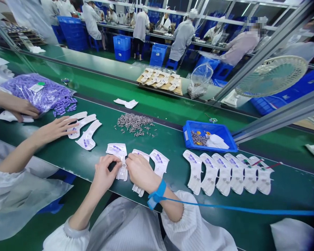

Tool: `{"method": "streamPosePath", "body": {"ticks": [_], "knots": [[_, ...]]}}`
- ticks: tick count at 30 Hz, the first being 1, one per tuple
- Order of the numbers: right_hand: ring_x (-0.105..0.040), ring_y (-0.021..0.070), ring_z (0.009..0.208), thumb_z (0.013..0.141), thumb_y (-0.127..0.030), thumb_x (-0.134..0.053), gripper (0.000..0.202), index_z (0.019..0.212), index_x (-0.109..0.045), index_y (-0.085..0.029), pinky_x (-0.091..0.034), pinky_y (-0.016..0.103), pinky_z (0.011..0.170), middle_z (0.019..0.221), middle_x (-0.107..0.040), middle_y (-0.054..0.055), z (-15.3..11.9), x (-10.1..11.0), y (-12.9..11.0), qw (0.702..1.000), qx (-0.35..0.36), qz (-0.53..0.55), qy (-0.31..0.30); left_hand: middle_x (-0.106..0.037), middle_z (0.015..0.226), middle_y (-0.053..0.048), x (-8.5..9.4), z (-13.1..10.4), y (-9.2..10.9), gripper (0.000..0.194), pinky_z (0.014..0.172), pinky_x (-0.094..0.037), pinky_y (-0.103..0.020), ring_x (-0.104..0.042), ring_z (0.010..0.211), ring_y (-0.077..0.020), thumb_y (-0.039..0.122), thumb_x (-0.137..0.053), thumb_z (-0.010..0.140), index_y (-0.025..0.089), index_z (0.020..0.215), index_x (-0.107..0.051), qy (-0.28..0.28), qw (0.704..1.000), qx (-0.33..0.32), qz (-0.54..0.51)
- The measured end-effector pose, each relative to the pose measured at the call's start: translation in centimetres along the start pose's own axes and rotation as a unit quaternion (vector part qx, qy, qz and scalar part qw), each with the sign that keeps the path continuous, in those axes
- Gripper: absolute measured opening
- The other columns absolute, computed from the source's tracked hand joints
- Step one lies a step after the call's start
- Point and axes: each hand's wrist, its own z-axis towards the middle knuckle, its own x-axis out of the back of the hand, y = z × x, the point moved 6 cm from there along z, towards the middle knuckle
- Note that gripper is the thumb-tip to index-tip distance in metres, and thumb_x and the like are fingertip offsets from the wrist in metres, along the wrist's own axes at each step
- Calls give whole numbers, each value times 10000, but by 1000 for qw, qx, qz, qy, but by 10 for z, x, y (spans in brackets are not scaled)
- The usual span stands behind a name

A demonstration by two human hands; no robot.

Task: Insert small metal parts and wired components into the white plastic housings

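My left hand [104,173] and my right hand [141,171] meet over a white plastic shell half [117,149] that lies on the green bench with a purple insert in its wide end. Left thumb and forefinger are pinched together at the shell's narrow middle. The right fingers are bunched at its other side; what either hand pinches is too small or hidden. Under my right hand lies another shell half [138,190], partly covered. A third shell half [160,163] with a purple insert rests to the right. My right wrist wears a blue strap [157,196] with a cord.
Small metal parts [134,122] lie heaped ahead. A blue tray [210,146] stands right, behind a row of several shell halves [208,172]. At left, a co-worker's hand [58,129] touches shells near a bag of purple pieces [38,91]. A fan [272,76] stands far right.
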Motion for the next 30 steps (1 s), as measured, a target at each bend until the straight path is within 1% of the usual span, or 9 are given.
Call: {"method": "streamPosePath", "body": {"ticks": [3, 5, 9, 12, 14, 16, 19, 23, 30], "knots": [[-564, 232, 962, 918, -102, -507, 148, 939, -649, -138, -437, 352, 866, 963, -611, 96, 0, 3, 1, 1000, -5, 18, 6, -662, 972, -50, -2, 4, -1, 160, 899, -424, -446, -570, 963, -270, 311, -548, 917, 247, 898, -694, -25, 999, -13, 20], [-556, 232, 977, 921, -133, -539, 115, 971, -641, -150, -443, 356, 871, 994, -608, 88, -9, 11, 5, 998, -16, 46, 31, -639, 973, -57, -2, 4, -2, 193, 892, -437, -425, -570, 966, -259, 310, -523, 934, 239, 912, -702, -46, 998, -34, 3], [-521, 247, 1080, 894, -187, -635, 246, 1136, -589, -188, -442, 391, 918, 1159, -579, 87, -61, 27, 27, 985, -92, 104, 103, -595, 965, -61, 4, -13, -8, 218, 870, -467, -355, -584, 956, -227, 334, -507, 957, 218, 946, -692, -85, 993, -64, -57], [-484, 286, 1173, 845, -163, -692, 349, 1169, -575, -218, -441, 433, 922, 1281, -541, 90, -108, 23, 47, 974, -167, 104, 113, -583, 1007, -60, 6, -33, -11, 212, 852, -473, -316, -586, 977, -215, 334, -498, 974, 234, 983, -684, -130, 986, -75, -67], [-479, 289, 1195, 850, -158, -685, 371, 1195, -568, -233, -445, 437, 923, 1302, -540, 85, -125, 15, 57, 969, -193, 105, 108, -582, 1032, -60, 4, -43, -8, 210, 850, -476, -298, -587, 994, -208, 324, -485, 985, 246, 998, -679, -163, 980, -87, -70], [-486, 277, 1198, 882, -160, -648, 374, 1235, -552, -238, -441, 437, 941, 1304, -549, 84, -129, 10, 65, 966, -206, 112, 111, -584, 1043, -60, -1, -45, -3, 216, 847, -480, -289, -593, 994, -203, 319, -473, 992, 251, 999, -678, -186, 975, -100, -70], [-489, 271, 1201, 917, -167, -601, 362, 1268, -538, -228, -428, 441, 959, 1320, -553, 92, -117, 9, 71, 964, -208, 114, 120, -590, 1057, -64, -9, -37, 7, 231, 845, -489, -289, -606, 987, -202, 318, -464, 994, 252, 995, -686, -200, 969, -130, -64], [-488, 279, 1179, 915, -188, -606, 329, 1240, -554, -210, -421, 445, 955, 1286, -564, 99, -108, 15, 66, 970, -195, 87, 118, -610, 1052, -60, -16, -23, 13, 221, 815, -509, -260, -630, 970, -196, 327, -489, 981, 267, 987, -702, -213, 958, -183, -56], [-480, 290, 1128, 913, -200, -601, 206, 1117, -581, -205, -411, 479, 948, 1148, -576, 96, -154, 14, 53, 953, -273, 47, 125, -659, 1053, -63, -35, -13, 27, 246, 799, -539, -223, -660, 953, -196, 378, -504, 976, 298, 1057, -721, -283, 918, -273, -53]]}}
